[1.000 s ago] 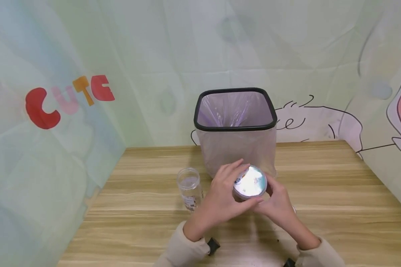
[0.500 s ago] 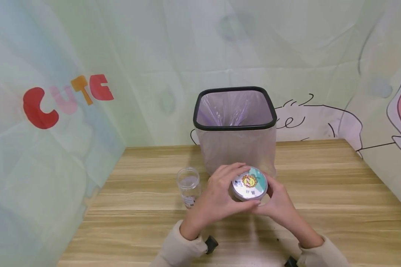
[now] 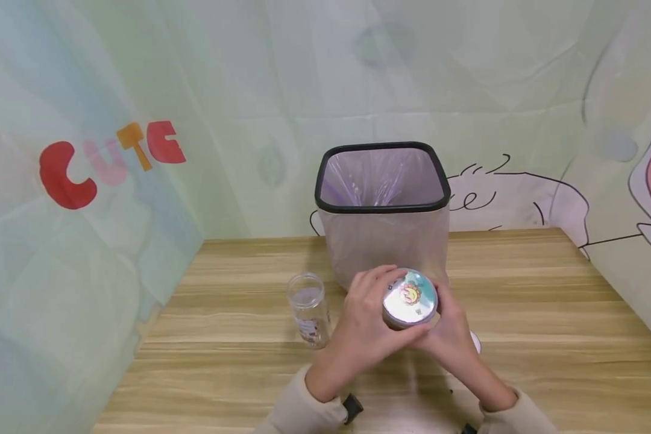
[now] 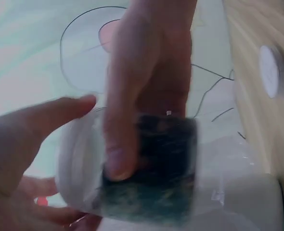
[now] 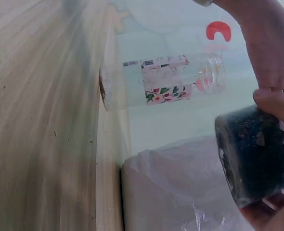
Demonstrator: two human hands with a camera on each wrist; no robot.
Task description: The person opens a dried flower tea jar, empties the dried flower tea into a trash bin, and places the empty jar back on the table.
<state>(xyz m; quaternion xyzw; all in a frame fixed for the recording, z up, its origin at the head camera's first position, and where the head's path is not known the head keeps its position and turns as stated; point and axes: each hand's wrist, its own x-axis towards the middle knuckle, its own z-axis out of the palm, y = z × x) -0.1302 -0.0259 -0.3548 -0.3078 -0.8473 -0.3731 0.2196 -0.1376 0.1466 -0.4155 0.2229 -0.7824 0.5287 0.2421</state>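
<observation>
Both hands hold a short clear jar (image 5: 252, 154) with dark, crumbly-looking contents, raised above the table. Its round lid (image 3: 410, 297) is silver and teal with a yellow sunflower picture and faces up. My left hand (image 3: 363, 316) grips the lid end, fingers at the far edge and thumb at the near side. Around the jar's body curls my right hand (image 3: 449, 328), its thumb lying along the side in the left wrist view. To the left, an uncapped clear plastic jar (image 3: 308, 313) stands upright on the table, with a flowered label (image 5: 166, 82).
Behind the hands stands a waste bin (image 3: 331, 235) with a black rim and a clear liner. A white round lid (image 4: 273, 72) lies on the wooden table (image 3: 548, 301), partly hidden by my right hand in the head view. A printed curtain backs the table.
The held jar and both hands shift slightly, lately a little to the right. Glare on the lid changes as it tilts. More of the white lid shows beside my right hand.
</observation>
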